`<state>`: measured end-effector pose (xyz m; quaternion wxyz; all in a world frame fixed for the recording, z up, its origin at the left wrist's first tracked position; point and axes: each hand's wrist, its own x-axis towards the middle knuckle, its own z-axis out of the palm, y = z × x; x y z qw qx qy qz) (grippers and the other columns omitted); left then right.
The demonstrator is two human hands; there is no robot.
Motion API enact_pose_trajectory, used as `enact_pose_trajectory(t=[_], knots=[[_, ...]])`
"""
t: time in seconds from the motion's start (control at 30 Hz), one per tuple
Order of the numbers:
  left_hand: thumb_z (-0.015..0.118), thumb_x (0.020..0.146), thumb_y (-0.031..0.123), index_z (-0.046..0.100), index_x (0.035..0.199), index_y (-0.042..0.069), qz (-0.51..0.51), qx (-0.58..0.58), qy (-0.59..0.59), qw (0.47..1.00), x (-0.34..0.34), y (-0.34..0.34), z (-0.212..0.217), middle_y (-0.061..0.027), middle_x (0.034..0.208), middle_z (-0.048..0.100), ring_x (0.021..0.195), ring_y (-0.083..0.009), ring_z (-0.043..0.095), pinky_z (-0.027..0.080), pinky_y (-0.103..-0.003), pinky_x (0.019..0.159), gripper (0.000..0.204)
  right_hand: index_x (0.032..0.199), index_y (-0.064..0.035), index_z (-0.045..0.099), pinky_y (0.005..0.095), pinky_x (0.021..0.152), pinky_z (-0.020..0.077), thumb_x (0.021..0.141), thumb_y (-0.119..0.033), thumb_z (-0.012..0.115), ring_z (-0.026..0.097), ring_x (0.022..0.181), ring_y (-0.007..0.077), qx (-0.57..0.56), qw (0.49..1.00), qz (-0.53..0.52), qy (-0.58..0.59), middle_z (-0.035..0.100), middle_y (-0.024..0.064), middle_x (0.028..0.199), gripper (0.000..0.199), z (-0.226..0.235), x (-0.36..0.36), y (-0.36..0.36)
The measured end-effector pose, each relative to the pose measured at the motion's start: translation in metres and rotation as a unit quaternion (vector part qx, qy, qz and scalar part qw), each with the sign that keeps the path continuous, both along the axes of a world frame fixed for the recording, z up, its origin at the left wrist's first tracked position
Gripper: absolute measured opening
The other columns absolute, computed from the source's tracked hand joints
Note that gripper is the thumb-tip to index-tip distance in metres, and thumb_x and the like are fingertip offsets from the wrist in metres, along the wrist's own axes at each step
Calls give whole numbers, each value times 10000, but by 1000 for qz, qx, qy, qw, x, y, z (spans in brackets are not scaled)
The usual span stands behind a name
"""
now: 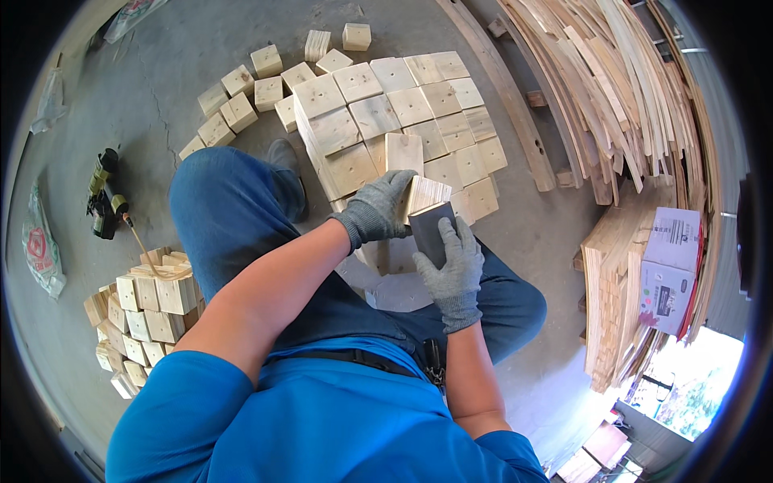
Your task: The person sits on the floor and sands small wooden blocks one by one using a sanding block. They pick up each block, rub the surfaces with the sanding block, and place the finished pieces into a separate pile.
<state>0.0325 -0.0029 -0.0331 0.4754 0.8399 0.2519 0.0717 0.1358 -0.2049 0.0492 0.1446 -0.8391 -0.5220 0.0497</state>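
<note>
My left hand (375, 211), in a grey knit glove, is closed around a pale wooden block (428, 191) in front of my body, with its striped end grain facing up. My right hand (455, 272), gloved the same way, grips a dark grey sanding block (432, 232). The sanding block's far edge is against or very close to the wooden block; actual contact cannot be made out. Just beyond my left hand, a single wooden block (403, 151) lies on top of a tight stack of wooden blocks (374, 115), many with a small dark mark on the face.
Loose blocks (238, 111) lie on the floor at the far left. Another block pile (145, 299) stands at near left, beside a black-and-green tool (103, 193) with a tan hose. Long boards (576, 84) and a beam (507, 88) lie right, near a lilac carton (670, 270).
</note>
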Motion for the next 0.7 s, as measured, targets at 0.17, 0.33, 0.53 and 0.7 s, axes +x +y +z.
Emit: enact_pose_trajectory(t=[0.17, 0.33, 0.53, 0.7], knots=[[993, 629, 327, 406, 1578, 96, 4, 4, 1, 1000, 1, 0, -2, -229, 1486, 539, 1365, -429, 574, 495, -474, 1165, 1139, 1515, -127, 597, 592, 1110, 443, 815, -332, 877, 549, 1357, 466, 41, 999, 0, -6, 548, 248, 1520, 782, -10, 27, 27], [991, 634, 327, 407, 1577, 97, 0, -12, 17, 1000, 2, 1, 2, -223, 1485, 542, 1381, -424, 560, 490, -466, 1173, 1133, 1518, -107, 593, 559, 1132, 462, 818, -335, 879, 552, 1364, 471, 23, 998, -65, 1, 533, 265, 1550, 789, -19, 63, 73], [990, 634, 357, 417, 1570, 92, -6, 1, -1, 1000, 2, 3, -4, -219, 1478, 551, 1365, -426, 575, 495, -469, 1168, 1129, 1532, -95, 579, 560, 1141, 455, 825, -341, 874, 551, 1361, 473, 26, 996, -83, -4, 528, 283, 1546, 805, -25, 59, 68], [974, 657, 393, 430, 1559, 81, -4, 14, -14, 1000, 0, 2, -10, -225, 1467, 561, 1338, -434, 598, 509, -478, 1151, 1098, 1543, -107, 568, 593, 1132, 428, 832, -339, 866, 546, 1344, 491, 24, 999, -37, -13, 518, 280, 1551, 805, -16, 22, 24]])
